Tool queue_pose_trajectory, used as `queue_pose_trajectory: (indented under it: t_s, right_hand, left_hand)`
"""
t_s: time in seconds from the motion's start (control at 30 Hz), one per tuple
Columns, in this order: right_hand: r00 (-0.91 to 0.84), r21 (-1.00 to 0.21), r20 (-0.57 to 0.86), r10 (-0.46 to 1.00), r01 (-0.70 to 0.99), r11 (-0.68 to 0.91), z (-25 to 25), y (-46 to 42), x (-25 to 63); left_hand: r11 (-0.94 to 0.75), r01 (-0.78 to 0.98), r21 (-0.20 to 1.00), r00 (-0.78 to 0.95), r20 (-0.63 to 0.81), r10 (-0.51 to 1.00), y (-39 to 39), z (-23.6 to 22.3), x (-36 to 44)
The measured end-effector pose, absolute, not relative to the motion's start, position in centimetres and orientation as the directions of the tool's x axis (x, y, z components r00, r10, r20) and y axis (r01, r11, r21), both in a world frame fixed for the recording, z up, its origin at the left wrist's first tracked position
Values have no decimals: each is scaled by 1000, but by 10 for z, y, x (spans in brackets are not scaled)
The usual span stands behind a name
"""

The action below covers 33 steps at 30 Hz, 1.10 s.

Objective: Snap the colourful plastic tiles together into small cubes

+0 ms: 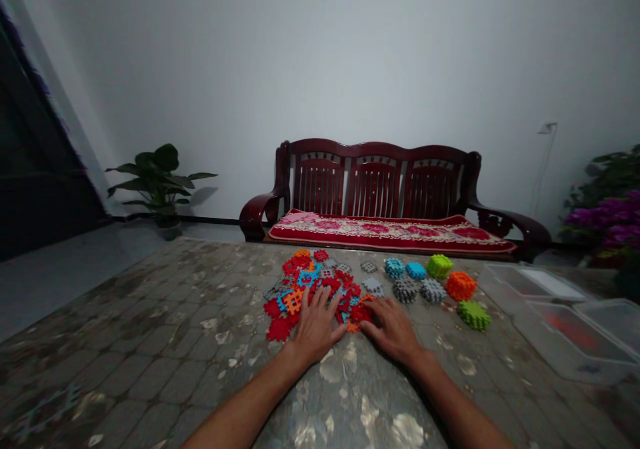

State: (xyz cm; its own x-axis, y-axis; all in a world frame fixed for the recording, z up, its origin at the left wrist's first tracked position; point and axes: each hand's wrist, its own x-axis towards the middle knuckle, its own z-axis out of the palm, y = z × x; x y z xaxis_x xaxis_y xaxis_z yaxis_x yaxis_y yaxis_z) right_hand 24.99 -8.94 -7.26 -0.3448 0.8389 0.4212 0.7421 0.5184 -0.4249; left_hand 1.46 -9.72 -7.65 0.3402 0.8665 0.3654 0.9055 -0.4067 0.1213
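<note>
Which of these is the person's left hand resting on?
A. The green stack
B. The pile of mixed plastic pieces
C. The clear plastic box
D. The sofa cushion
B. The left hand lies flat, fingers spread, on the pile of red, orange and blue pieces.

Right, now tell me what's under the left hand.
The left hand rests on the edge of a heap of red, orange and blue plastic interlocking pieces. Pieces show around it, but whatever lies directly beneath it is covered, so that cannot be seen.
</note>
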Motion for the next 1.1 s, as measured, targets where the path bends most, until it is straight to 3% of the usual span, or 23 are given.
queue_pose_trajectory:
  t_s: [0.2, 0.3, 0.4, 0.53, 0.87, 1.1]
  right_hand:
    - [-85, -706, 436, 896, 585, 399, -82, -77, 246]
    - [86, -811, 384, 919, 507, 292, -87, -68, 251]
    - [157, -843, 366, 917, 473, 255, -89, -64, 255]
    - [158, -809, 412, 898, 517, 280, -89, -65, 256]
    - [0, -593, 538, 843, 710, 378, -91, -76, 258]
    - [-251, -422, 521, 815, 754, 503, -67, -60, 234]
  left_hand:
    - [-287, 949, 134, 195, 469, 861, -86, -60, 10]
    - [-86, 974, 212, -25, 473, 881, -85, -49, -19]
    - [185, 931, 314, -302, 380, 874, -85, -48, -55]
    - [344, 839, 421, -464, 224, 857, -83, -55, -83]
    - [192, 900, 391, -294, 217, 931, -70, -65, -82]
    - [115, 905, 411, -220, 220, 950, -62, -66, -82]
